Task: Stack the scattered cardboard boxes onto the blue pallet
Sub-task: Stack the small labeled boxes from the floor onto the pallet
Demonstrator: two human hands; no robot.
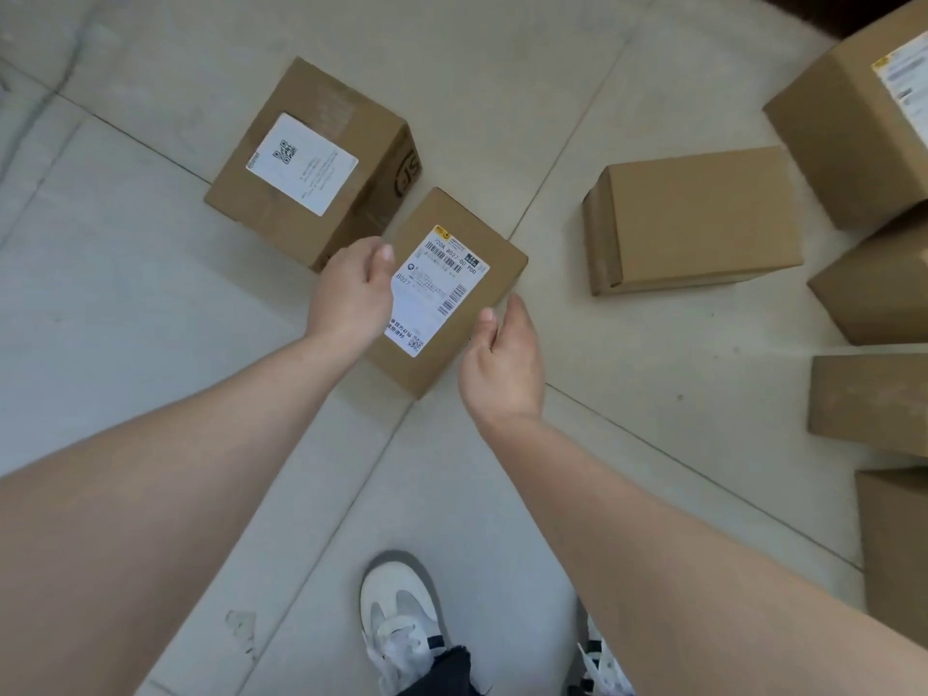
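Early going: the labelled box [454, 273] sits on the floor [150, 303] between left hand [351, 293] and right hand [502, 366], fingers apart, not yet clamped. Other boxes [693, 218] lie scattered (no blue pallet in view).

Hands: left hand [351, 293] and right hand [502, 364] are flanking the labelled box [467, 273], fingers hidden.
Floor [125, 293]: more boxes [693, 218] are lying near its right edge.

Brown cardboard box [442, 293], white label up
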